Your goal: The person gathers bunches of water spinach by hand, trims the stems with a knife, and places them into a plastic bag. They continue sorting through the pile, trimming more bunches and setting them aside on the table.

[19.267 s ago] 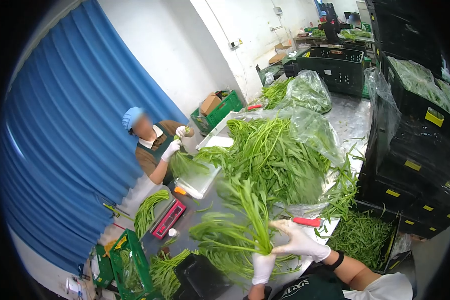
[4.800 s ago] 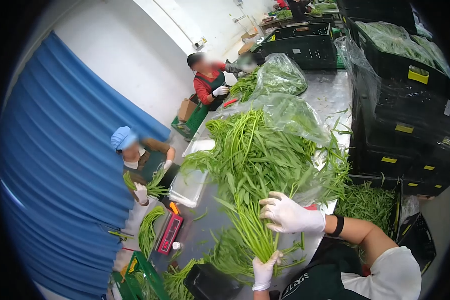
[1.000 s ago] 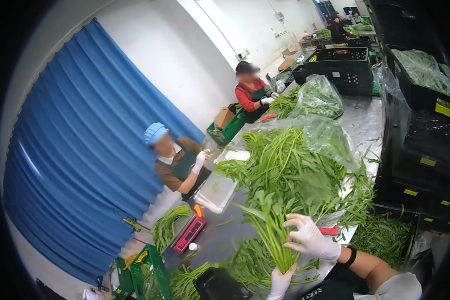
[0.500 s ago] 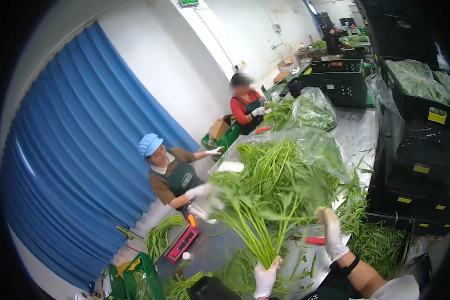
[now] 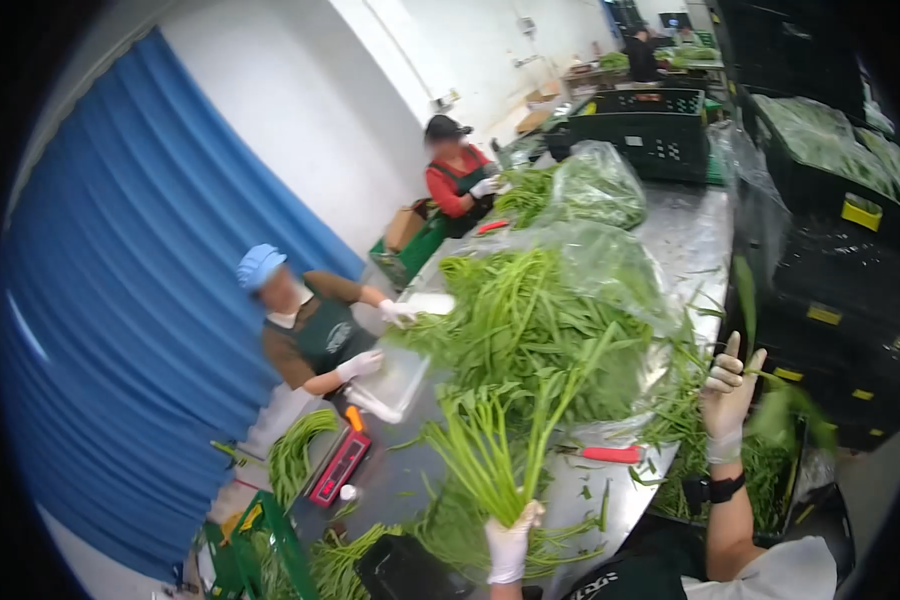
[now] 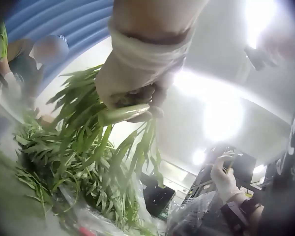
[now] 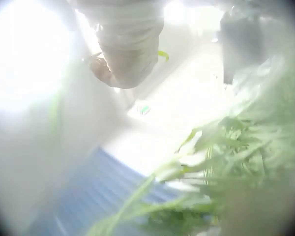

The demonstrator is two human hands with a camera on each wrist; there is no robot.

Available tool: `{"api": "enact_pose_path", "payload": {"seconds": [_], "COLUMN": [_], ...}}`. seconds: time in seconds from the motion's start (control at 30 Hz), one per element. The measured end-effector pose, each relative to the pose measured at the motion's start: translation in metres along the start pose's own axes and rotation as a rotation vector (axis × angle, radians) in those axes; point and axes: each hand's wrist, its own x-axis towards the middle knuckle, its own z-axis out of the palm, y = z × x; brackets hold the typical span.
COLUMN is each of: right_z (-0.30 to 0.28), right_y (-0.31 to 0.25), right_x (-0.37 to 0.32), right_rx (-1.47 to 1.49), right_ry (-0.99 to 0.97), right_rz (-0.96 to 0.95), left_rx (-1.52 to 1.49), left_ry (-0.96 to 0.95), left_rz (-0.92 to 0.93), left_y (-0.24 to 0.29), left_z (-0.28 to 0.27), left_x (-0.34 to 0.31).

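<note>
My left hand grips a bunch of leafy greens by the lower stems, like water spinach, over the near part of the metal table. In the left wrist view its fingers curl round the thick stems. My right hand is raised off the table's right side, with a finger and thumb stretched apart. A blurred leafy sprig is right at its fingertips, above a dark crate of loose leaves. A red-handled knife lies between the hands. The right wrist view is washed out.
A big heap of greens covers mid-table, partly under clear plastic. Stacked black crates stand on the right. A red scale and a black box are at left. Two people work along the far side.
My right hand has moved from beside the bunch, pulling a sprig away to the right and up over the leaf crate. My left hand keeps its grip on the bunch.
</note>
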Motion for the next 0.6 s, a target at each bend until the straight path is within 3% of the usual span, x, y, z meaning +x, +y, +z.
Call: {"api": "enact_pose_path", "payload": {"seconds": [0.07,0.1,0.13,0.17,0.2,0.23,0.27,0.3,0.33,0.4,0.43,0.47,0.53,0.57,0.6], "right_z": [-0.015,-0.026,-0.028,-0.035,-0.033,-0.035,-0.014,-0.008,0.008,0.007,0.001,0.000,-0.003,-0.014,-0.008], "right_y": [0.018,0.033,0.051,0.074,0.094,0.110,0.133,0.145,0.156,0.173,0.181,0.182,0.179,0.173,0.162], "right_x": [-0.001,-0.007,-0.013,-0.022,-0.031,-0.038,-0.043,-0.040,-0.037,-0.038,-0.039,-0.038,-0.038,-0.037,-0.024], "right_rx": [-0.113,-0.085,-0.036,-0.327,-0.791,-1.015,-1.535,-1.855,-2.046,-2.210,-2.262,-2.260,-1.960,-1.743,-1.702], "right_ry": [0.269,0.272,0.460,0.517,0.296,0.180,-0.075,-0.408,-0.546,-0.726,-0.705,-0.713,-0.436,-0.297,-0.235], "right_rz": [-0.118,-0.005,0.061,0.135,0.278,0.424,0.286,0.079,0.038,0.079,0.261,0.255,0.634,0.573,0.318], "left_rx": [-0.077,-0.071,-0.060,-0.048,-0.041,-0.026,-0.010,-0.009,-0.002,0.113,0.110,0.109,0.074,0.105,0.098], "left_ry": [-0.020,-0.033,-0.023,-0.012,-0.025,-0.024,-0.016,-0.016,-0.014,-0.010,0.007,0.010,-0.031,-0.079,-0.069], "left_rz": [-0.010,-0.005,0.002,0.006,0.008,0.002,-0.007,-0.001,0.006,0.030,0.042,0.049,-0.004,-0.073,-0.073], "left_y": [-0.003,-0.004,-0.005,-0.005,-0.003,0.000,0.002,0.002,-0.007,-0.023,-0.027,-0.028,-0.028,-0.026,-0.027], "left_z": [0.005,0.008,0.009,0.010,0.012,0.014,0.014,0.014,0.010,0.002,0.003,0.003,0.003,-0.001,-0.004], "left_x": [0.000,0.001,0.001,0.001,0.001,0.001,-0.001,-0.001,-0.001,-0.001,-0.002,-0.002,-0.003,-0.005,-0.006]}}
